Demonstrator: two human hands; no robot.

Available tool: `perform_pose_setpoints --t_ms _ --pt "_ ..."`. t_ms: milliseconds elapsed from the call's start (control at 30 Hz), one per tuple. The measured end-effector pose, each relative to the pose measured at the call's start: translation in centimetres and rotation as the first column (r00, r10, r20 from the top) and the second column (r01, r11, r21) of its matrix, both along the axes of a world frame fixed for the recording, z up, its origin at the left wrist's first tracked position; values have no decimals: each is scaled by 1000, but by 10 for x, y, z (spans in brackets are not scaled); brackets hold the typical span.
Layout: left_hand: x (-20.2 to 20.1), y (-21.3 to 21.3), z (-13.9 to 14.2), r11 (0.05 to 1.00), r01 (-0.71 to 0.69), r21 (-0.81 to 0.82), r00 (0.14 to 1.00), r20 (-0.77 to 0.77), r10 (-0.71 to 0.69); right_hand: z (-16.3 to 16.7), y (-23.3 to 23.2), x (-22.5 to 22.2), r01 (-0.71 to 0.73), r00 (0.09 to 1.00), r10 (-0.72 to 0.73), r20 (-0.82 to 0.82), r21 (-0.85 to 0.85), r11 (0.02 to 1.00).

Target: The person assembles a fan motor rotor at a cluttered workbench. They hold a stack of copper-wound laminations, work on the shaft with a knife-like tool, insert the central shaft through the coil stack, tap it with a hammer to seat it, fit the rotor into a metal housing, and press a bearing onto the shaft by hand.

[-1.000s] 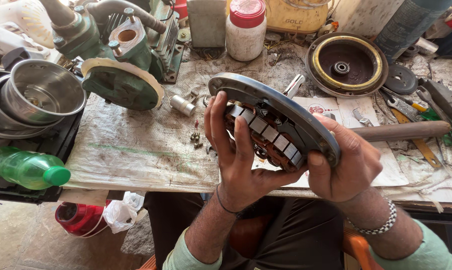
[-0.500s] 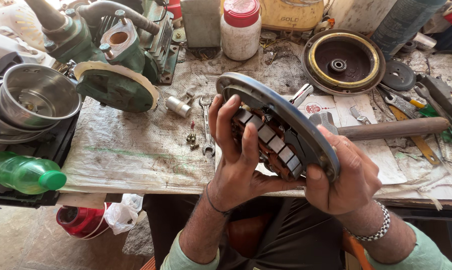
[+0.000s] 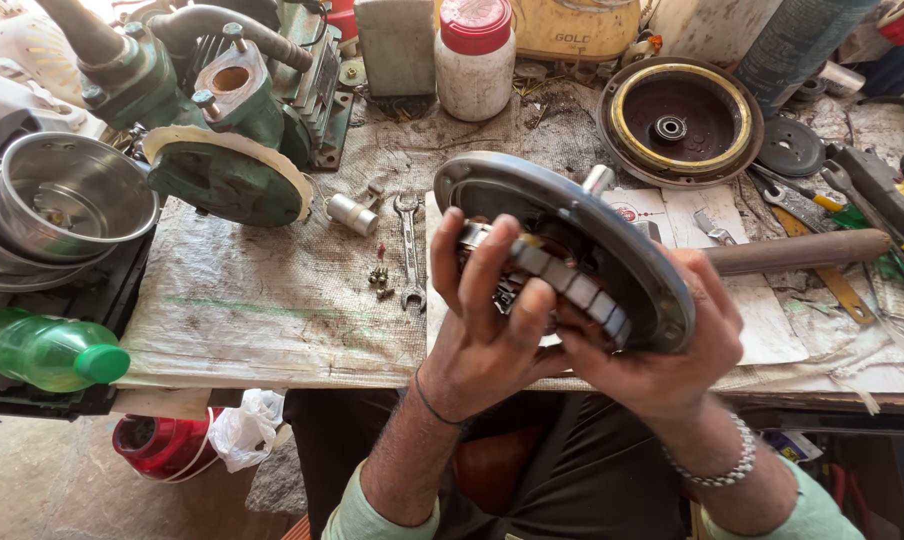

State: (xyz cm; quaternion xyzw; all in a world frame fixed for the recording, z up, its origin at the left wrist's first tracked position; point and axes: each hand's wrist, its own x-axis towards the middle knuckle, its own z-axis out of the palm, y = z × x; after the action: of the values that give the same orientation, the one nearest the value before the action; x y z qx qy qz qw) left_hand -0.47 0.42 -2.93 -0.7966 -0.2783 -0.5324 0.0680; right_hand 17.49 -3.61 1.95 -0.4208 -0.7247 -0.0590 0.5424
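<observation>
Both hands hold one round metal disc (image 3: 572, 250) up off the counter (image 3: 272, 300), above its near edge and close to the person's body. The disc is tilted, its ringed inner face turned toward the head camera, which lets the row of small grey blocks (image 3: 572, 285) set around the inside show plainly. A short shaft end (image 3: 599, 178) sticks out at its far side.

The left hand (image 3: 487, 320) is clamped on the near left part of the disc, fingers (image 3: 477, 270) spread over the blocks and the thumb beneath, so it steadies the piece and feels along the inner ring. The right hand (image 3: 662, 350) is closed around the lower right rim, cupping the weight from below; a beaded bracelet (image 3: 717, 470) sits on that wrist.

On the counter behind the disc lie a spanner (image 3: 409, 250), a small metal cylinder (image 3: 352, 213) and a few loose screws (image 3: 378, 275), all near the middle. A green pump body (image 3: 222, 130) stands at the far left corner, a white jar with a red lid (image 3: 475, 55) at the far edge, and a dark round cover with a brass ring (image 3: 680, 122) toward the far right. A wooden handle (image 3: 792, 250) lies by the right edge. Steel bowls (image 3: 62, 200) and a green bottle (image 3: 42, 350) sit off the left edge.
</observation>
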Motion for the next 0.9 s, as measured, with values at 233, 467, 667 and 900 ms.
perform_pose_setpoints --t_ms 233,467,667,900 --pt "-4 6 25 978 173 -115 984 52 -168 -40 14 8 -250 847 176 -502 -83 965" --pt "-11 4 41 800 422 -426 765 641 -62 -36 18 14 -542 471 249 -846 -55 838" --pt "-6 5 34 451 837 -311 385 920 -79 -27 18 13 -694 362 253 -897 -78 716" --pt "3 -14 25 653 684 -325 484 872 -72 -30 37 35 -807 289 312 -905 -55 588"
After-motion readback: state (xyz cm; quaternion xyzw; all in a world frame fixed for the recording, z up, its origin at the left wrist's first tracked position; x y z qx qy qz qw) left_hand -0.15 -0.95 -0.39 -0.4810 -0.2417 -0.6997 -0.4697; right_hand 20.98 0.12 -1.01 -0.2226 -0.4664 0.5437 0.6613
